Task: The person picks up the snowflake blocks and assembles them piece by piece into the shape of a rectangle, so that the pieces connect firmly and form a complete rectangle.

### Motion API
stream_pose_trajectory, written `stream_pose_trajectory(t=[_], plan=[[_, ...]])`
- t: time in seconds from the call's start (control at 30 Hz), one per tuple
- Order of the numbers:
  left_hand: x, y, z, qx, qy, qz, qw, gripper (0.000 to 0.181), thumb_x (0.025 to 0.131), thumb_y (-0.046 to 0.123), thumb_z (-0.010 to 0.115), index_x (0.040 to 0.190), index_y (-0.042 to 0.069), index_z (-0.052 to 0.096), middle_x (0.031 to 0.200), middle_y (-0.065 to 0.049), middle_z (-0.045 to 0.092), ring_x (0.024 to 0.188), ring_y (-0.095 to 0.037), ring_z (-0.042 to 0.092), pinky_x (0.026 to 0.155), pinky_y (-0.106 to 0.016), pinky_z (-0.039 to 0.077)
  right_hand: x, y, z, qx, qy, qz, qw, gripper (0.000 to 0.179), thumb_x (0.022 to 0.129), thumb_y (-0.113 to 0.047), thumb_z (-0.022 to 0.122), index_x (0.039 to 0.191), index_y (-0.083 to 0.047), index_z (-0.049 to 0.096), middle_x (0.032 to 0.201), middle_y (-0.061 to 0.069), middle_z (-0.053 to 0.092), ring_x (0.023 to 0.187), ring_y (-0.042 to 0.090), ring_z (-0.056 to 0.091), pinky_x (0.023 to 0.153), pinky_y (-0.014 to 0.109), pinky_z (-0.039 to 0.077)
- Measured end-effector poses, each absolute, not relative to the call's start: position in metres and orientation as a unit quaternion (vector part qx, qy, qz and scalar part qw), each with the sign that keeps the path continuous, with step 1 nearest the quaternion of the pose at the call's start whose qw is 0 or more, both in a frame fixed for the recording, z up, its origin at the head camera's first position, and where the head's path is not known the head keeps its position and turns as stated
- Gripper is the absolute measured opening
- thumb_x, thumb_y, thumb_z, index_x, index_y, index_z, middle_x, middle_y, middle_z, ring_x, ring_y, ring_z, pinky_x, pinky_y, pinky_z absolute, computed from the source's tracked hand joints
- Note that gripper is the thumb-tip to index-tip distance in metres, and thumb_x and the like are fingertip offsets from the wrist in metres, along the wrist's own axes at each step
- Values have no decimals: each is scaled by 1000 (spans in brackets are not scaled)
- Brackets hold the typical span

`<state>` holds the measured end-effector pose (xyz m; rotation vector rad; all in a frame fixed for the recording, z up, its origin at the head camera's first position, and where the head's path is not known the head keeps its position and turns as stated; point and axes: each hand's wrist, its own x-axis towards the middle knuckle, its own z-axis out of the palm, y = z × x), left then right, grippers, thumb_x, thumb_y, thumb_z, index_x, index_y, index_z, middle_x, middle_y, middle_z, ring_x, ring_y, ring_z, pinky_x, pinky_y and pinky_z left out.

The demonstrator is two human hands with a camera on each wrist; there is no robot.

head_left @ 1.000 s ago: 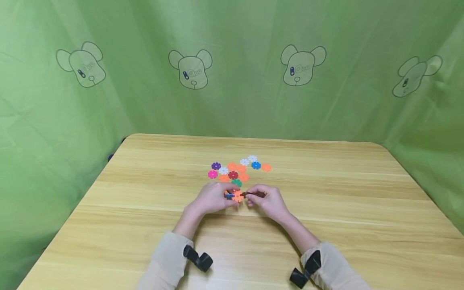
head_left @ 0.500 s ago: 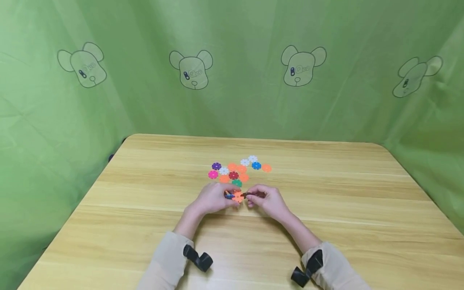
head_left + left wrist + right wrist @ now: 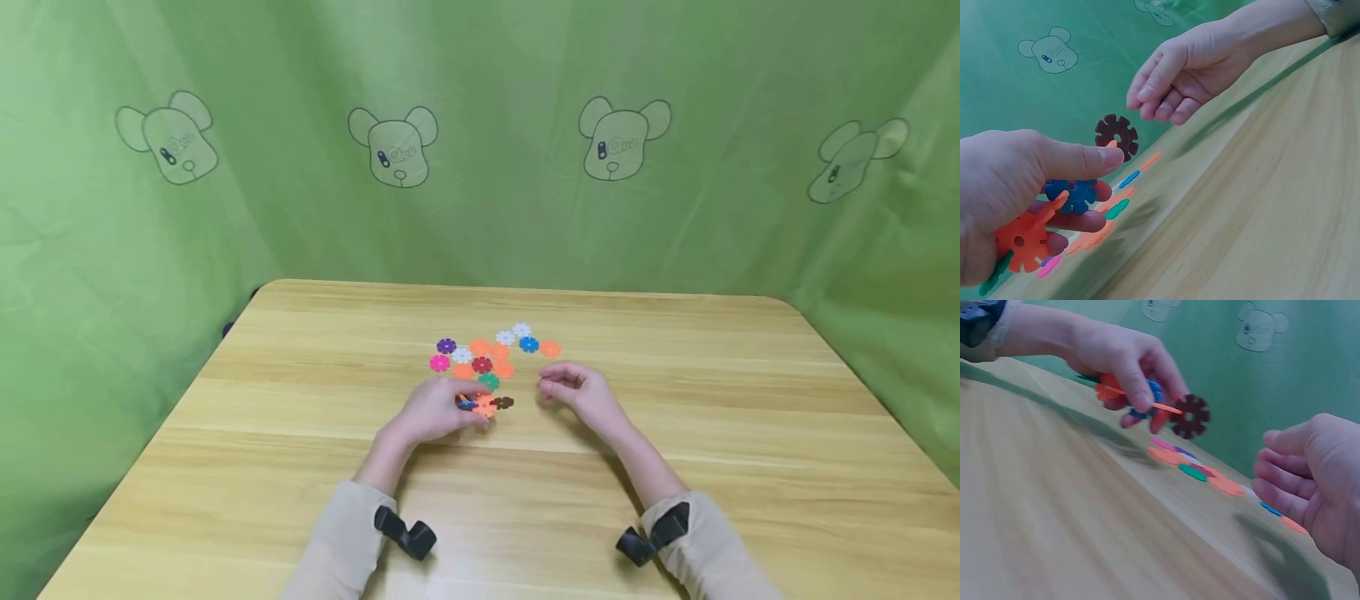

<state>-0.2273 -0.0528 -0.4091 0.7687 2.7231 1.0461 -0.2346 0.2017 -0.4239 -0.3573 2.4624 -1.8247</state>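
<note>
My left hand (image 3: 431, 410) pinches a chain of joined snowflake discs above the table. In the left wrist view the chain shows a green disc (image 3: 996, 274) at one end, then an orange disc (image 3: 1019, 240), a blue disc (image 3: 1075, 195) and, at the far end beyond the thumb, a dark brown disc (image 3: 1116, 136). Another orange disc sits edge-on under the thumb, joined to the brown one. To the right of the chain, my right hand (image 3: 588, 400) hovers over the table with loosely curled fingers and nothing between them.
Loose snowflake discs lie flat beyond the hands: a purple disc (image 3: 447, 346), a pink disc (image 3: 439, 363), a red disc (image 3: 482, 365), a green disc (image 3: 489, 381), a blue disc (image 3: 528, 344), and several orange and white ones. The wooden table (image 3: 750, 417) meets a green curtain (image 3: 495, 225) behind.
My right hand has let go of the brown disc and moved away to the right and slightly farther off. The brown disc stays on the chain; my left hand has shifted slightly left.
</note>
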Motion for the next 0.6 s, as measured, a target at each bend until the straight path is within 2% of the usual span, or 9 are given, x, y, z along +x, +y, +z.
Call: stream_pose_trajectory(t=[0.27,0.43,0.6], plan=[[-225,-54,-408,262,901,340,61,45,76,31,76,117,15,65,111,2,65,80,-10,54,68,-28,42,-259,226,-423,-42,805,-592,14,36,88,-8,62,116,13,54,104,22,61,87,19,62,77,28,52],[-226,-54,-408,260,901,341,64,45,77,30,75,117,15,65,110,1,66,64,-11,48,58,-27,38,-277,235,-422,-22,848,-529,5,38,90,-16,61,121,7,55,113,21,59,94,23,58,77,27,50],[-225,-54,-409,263,901,340,63,44,77,28,75,117,14,65,109,-1,66,59,-10,44,55,-26,36,-290,233,-426,-13,886,-463,-14,39,90,-19,62,120,5,57,113,22,59,98,30,55,80,36,47]])
